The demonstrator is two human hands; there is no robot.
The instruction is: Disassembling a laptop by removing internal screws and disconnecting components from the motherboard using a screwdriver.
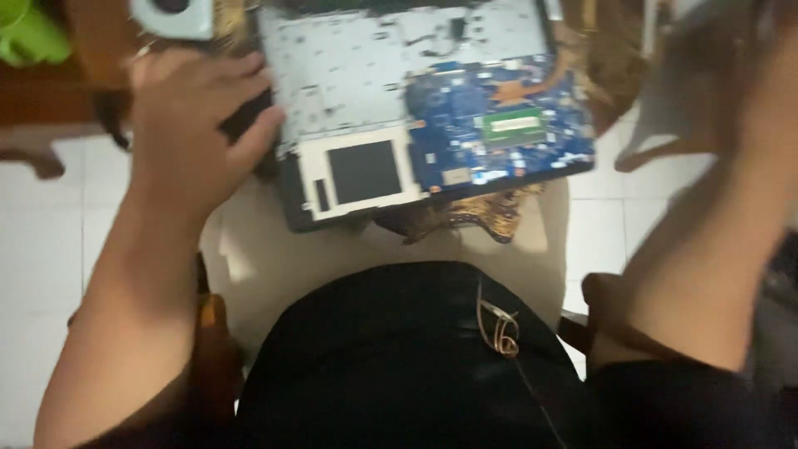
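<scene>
An opened laptop base [349, 75] lies tilted on a patterned cloth in front of me, its inside facing up. Inside it sit a blue circuit board [465, 125] with a green memory stick [511, 123], and a white frame around a black square [362, 170]. My left hand [195, 125] grips the base's left edge, with the thumb on the rim and the fingers curled over a dark part. My right forearm [706, 249] rises along the right side; the hand at the top right corner is blurred and mostly cut off.
A grey fan unit [170, 17] lies at the top left beside a green object [29, 37]. A brown patterned cloth [482, 212] hangs under the laptop. White tiled floor [41, 249] shows below. My dark shirt [416, 357] fills the bottom.
</scene>
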